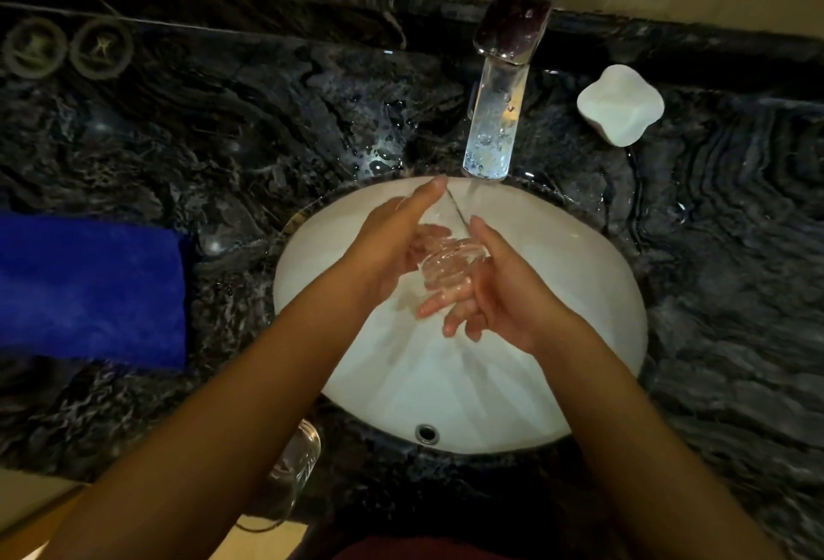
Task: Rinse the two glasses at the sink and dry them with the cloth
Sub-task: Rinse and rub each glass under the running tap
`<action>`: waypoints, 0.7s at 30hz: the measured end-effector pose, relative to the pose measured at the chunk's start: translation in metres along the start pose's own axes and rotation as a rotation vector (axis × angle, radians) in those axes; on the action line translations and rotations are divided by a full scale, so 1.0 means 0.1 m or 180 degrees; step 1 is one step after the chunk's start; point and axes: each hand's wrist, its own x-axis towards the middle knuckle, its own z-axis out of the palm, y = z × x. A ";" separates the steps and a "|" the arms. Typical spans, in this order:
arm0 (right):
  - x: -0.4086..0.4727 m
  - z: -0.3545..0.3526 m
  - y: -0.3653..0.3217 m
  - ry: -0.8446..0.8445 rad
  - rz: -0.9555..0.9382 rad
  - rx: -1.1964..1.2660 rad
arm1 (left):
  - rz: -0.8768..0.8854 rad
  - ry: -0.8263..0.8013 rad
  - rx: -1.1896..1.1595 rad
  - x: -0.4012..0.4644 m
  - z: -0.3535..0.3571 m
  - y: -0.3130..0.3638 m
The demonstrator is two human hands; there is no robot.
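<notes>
**sinkwatcher:** So why both hands on one glass? The glass (450, 263) sits over the middle of the white sink (593, 292), lying on its side right under the stream from the tap (495, 113). My read is it's tipped so the water runs in and back out instead of just filling it.

**dishguy22:** Yeah, makes sense. The right hand (495, 292) cups it from below with fingers curled around the body, so that grip is closed on the glass and taking the weight. The left hand (392, 247) comes in from the other side, forefinger stretched up toward the spout. It looks wrapped on the glass too, probably rubbing or turning it, but the clear glass and the water blur things, so I wouldn't swear how those fingers lie.

**sinkwatcher:** And the second glass (298, 457)?

**dishguy22:** Parked upright at the front edge of the tabletop (713, 247), just left of the sink and partly behind the left forearm. Close at hand for its turn, I'd guess.

**sinkwatcher:** The blue cloth (89, 287) lies flat at the left edge of the tabletop, well apart from the basin. Keeps it dry until it's needed, I reckon.

**dishguy22:** The white soap dish (620, 104) sits right of the tap, untouched. Drying hasn't begun.
</notes>
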 end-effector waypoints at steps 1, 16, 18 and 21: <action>-0.03 -0.02 0.01 -0.0071 0.0059 -0.0120 | -0.0189 -0.0035 0.0155 0.02 -0.01 0.00; -0.05 0.12 -0.17 0.0434 -0.0410 -0.0866 | 0.0974 0.0272 0.0452 -0.22 -0.30 0.00; -0.04 0.21 -0.17 0.0327 -0.0662 -0.0835 | 0.1495 0.0371 0.0671 -0.34 -0.40 0.02; -0.03 0.29 -0.10 0.0334 -0.0767 -0.0928 | 0.2091 0.0521 0.1289 -0.52 -0.60 0.01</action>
